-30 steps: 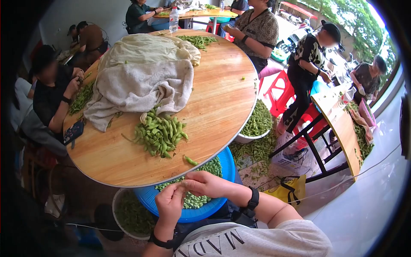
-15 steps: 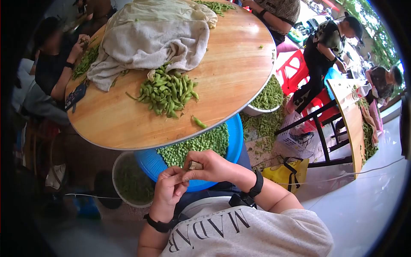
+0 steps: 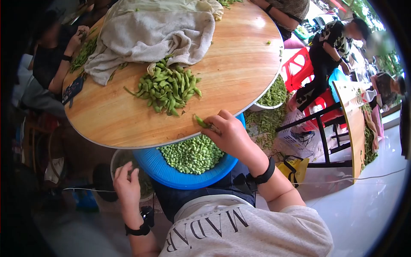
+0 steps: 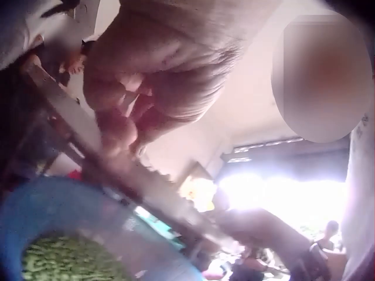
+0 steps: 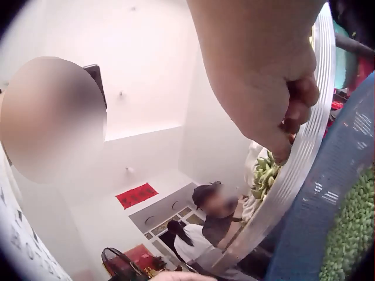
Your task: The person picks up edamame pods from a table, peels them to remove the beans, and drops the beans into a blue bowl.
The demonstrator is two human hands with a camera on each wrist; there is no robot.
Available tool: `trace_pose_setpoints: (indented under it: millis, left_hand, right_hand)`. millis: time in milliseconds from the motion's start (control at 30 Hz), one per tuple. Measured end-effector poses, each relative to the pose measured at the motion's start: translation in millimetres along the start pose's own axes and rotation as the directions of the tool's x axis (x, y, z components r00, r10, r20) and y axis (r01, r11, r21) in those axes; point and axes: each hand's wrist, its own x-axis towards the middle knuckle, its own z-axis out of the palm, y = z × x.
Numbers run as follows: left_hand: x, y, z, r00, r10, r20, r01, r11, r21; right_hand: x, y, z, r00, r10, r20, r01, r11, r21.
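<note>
Single pod lies on round table, nr. rim on wearer's side; long axis diag. in head view, free tip twd. upper L, approx. twd. pod pile, other end lower R at the fingers, axis roughly square to adj. rim. R hand: fingers curled, thumb & fingertips pinching pod's lower end. L hand: held off to the side over bucket, fingers loosely bent, grasping nothing. Count: 1 pod apart at rim; 1 pile nr. table centre, pods in mixed directions, too many overlapping to count; 1 blue basin below rim, holding shelled beans, likewise uncountable; 1 flat dark obj. at table's L edge; 1 white pail of pods on R; 1 yellow bag on floor. Cloth heap sits behind pile, touching it. Views compared: only head view shows the single pod & both hands together w/ basin. R wrist view adds ribbed side of table rim, w/ R hand's curled fingers against it, plus red notice on wall. L wrist view adds bright opening beyond table; L hand's underside fills its upper part, slightly blurred.
</note>
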Motion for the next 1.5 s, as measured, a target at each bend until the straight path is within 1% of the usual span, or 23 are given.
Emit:
trace_pose_setpoints:
  millis: [67, 100, 133, 200, 300, 400, 467, 500, 600, 633, 733, 767, 833, 867, 933, 1033, 1200, 1267, 1300, 1333, 1433, 1467, 1500]
  left_hand:
    - [10.3, 32.0, 5.4, 0.999, 0.040, 0.021, -0.032, 0.956, -0.292]
    - [19.1, 55.3, 7.0, 0.973, 0.227, -0.036, -0.228, 0.936, -0.268]
    - [29.3, 80.9, 10.8, 0.909, 0.407, -0.093, -0.417, 0.878, -0.233]
    - [42.2, 120.4, 25.2, 0.849, 0.521, -0.086, -0.524, 0.808, -0.270]
    - [55.2, 133.8, 46.0, 0.700, 0.711, 0.058, -0.684, 0.692, -0.231]
    - [53.6, 120.4, 55.3, 0.744, 0.664, 0.074, -0.600, 0.712, -0.365]
    - [48.0, 110.0, 54.0, 0.854, 0.509, 0.110, -0.398, 0.774, -0.492]
    - [44.9, 105.5, 52.6, 0.897, 0.423, 0.132, -0.290, 0.786, -0.546]
    - [33.4, 97.1, 50.5, 0.952, 0.187, 0.241, 0.004, 0.782, -0.624]
    - [31.9, 96.9, 47.5, 0.946, 0.151, 0.289, 0.060, 0.791, -0.609]
    - [26.8, 94.2, 47.9, 0.950, 0.073, 0.305, 0.159, 0.725, -0.670]
    - [25.4, 94.7, 47.4, 0.954, 0.088, 0.286, 0.135, 0.725, -0.675]
    - [21.5, 96.7, 46.5, 0.961, 0.117, 0.249, 0.090, 0.722, -0.686]
    - [19.7, 99.0, 44.0, 0.961, 0.149, 0.233, 0.036, 0.767, -0.641]
    - [17.4, 104.4, 36.8, 0.956, 0.213, 0.204, -0.073, 0.841, -0.536]
    - [12.1, 105.9, 33.8, 0.967, 0.222, 0.128, -0.140, 0.875, -0.464]
    - [7.7, 108.4, 33.1, 0.954, 0.290, 0.074, -0.234, 0.878, -0.418]
    - [8.2, 104.7, 33.0, 0.934, 0.354, 0.043, -0.315, 0.875, -0.369]
    - [7.4, 104.2, 32.9, 0.942, 0.332, 0.046, -0.284, 0.864, -0.416]
    - [7.0, 97.2, 37.4, 0.923, 0.384, 0.002, -0.346, 0.834, -0.431]
    - [3.9, 91.7, 41.2, 0.939, 0.345, -0.009, -0.309, 0.831, -0.463]
    - [2.1, 91.0, 43.9, 0.951, 0.309, -0.011, -0.266, 0.801, -0.536]
    - [-0.5, 91.2, 43.5, 0.969, 0.241, 0.054, -0.160, 0.781, -0.604]
  right_hand:
    - [-1.1, 2.9, 3.1, 1.000, -0.001, 0.009, 0.001, 1.000, 0.019]
    - [-3.0, 3.8, 3.7, 1.000, -0.023, 0.000, 0.023, 0.999, 0.048]
    - [-3.3, 4.6, 3.3, 0.999, -0.050, -0.012, 0.051, 0.996, 0.075]
    - [-3.1, 3.3, -0.1, 0.997, -0.070, 0.019, 0.065, 0.982, 0.179]
    - [-9.3, -2.7, -10.4, 0.988, -0.036, 0.148, -0.021, 0.929, 0.370]
    - [-14.6, 5.1, -13.5, 0.973, 0.024, 0.232, -0.131, 0.878, 0.461]
    - [-20.8, 14.8, -5.3, 0.962, 0.088, 0.259, -0.209, 0.846, 0.491]
    - [-25.3, 16.6, -1.9, 0.956, 0.043, 0.292, -0.162, 0.903, 0.397]
    - [-31.8, 12.4, 13.1, 0.936, 0.036, 0.350, -0.165, 0.923, 0.347]
    - [-29.9, 8.1, 15.4, 0.962, 0.015, 0.272, -0.124, 0.913, 0.389]
    - [-20.7, -5.2, 9.1, 0.842, 0.183, 0.508, -0.503, 0.609, 0.613]
    - [-19.6, -7.3, 12.4, 0.837, 0.106, 0.537, -0.513, 0.495, 0.701]
    - [-17.7, -16.3, 18.5, 0.815, 0.077, 0.574, -0.549, 0.419, 0.723]
    - [-17.8, -19.9, 21.2, 0.803, 0.061, 0.592, -0.568, 0.379, 0.731]
    - [-19.4, -23.8, 25.0, 0.793, 0.074, 0.605, -0.578, 0.407, 0.708]
    - [-23.9, -28.9, 29.6, 0.794, 0.086, 0.601, -0.576, 0.421, 0.701]
    - [-23.2, -32.4, 27.9, 0.799, 0.058, 0.599, -0.547, 0.483, 0.684]
    - [-27.1, -28.1, 29.6, 0.816, 0.085, 0.572, -0.517, 0.550, 0.656]
    - [-24.2, -27.5, 35.1, 0.830, 0.048, 0.556, -0.475, 0.584, 0.658]
    - [-25.9, -28.1, 39.6, 0.819, 0.125, 0.561, -0.534, 0.525, 0.663]
    - [-24.1, -38.1, 33.4, 0.817, 0.164, 0.552, -0.544, 0.535, 0.646]
    - [-27.7, -36.8, 35.1, 0.835, 0.160, 0.527, -0.524, 0.524, 0.671]
    - [-30.9, -36.9, 35.5, 0.834, 0.162, 0.527, -0.533, 0.485, 0.694]
